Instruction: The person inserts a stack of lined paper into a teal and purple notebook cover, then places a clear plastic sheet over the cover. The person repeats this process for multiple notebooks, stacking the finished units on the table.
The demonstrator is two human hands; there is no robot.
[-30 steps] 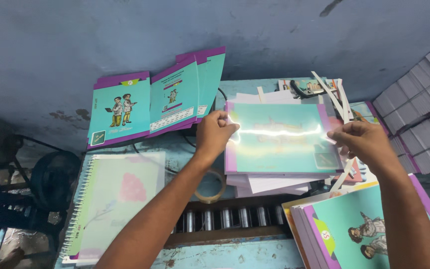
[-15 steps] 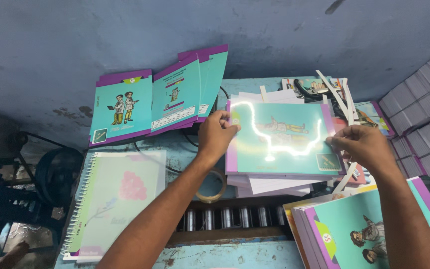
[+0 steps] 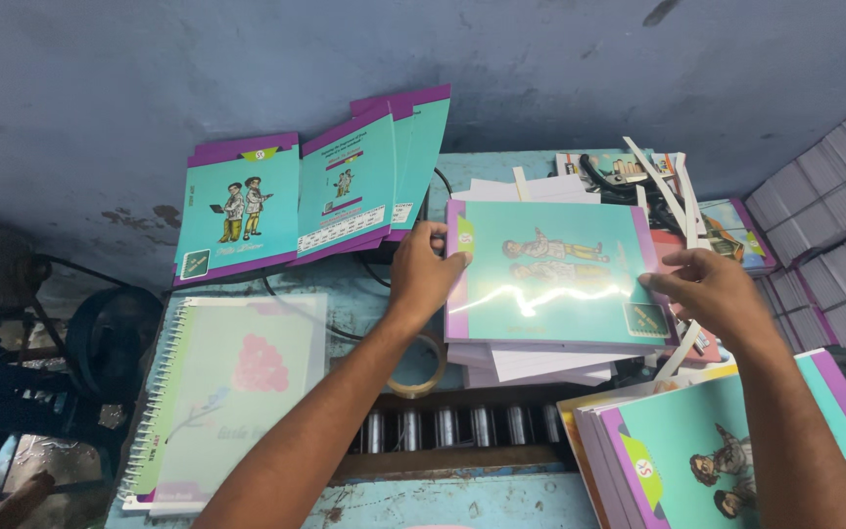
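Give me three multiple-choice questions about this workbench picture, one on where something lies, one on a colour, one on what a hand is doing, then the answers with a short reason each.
1. Where does the spiral-bound notebook lie?
A. left of both arms
B. on the grey stacks at right
C. under the right hand

2. What colour edges the glossy teal cover?
A. red
B. purple
C. black

3. What is the left hand doing?
A. hanging free
B. gripping the tape roll
C. pinching the cover's left edge

Answers: 1 A, it rests at the bench's left side. 2 B, a purple band runs along its left side. 3 C, its fingers close on that edge while the right hand touches the opposite side.
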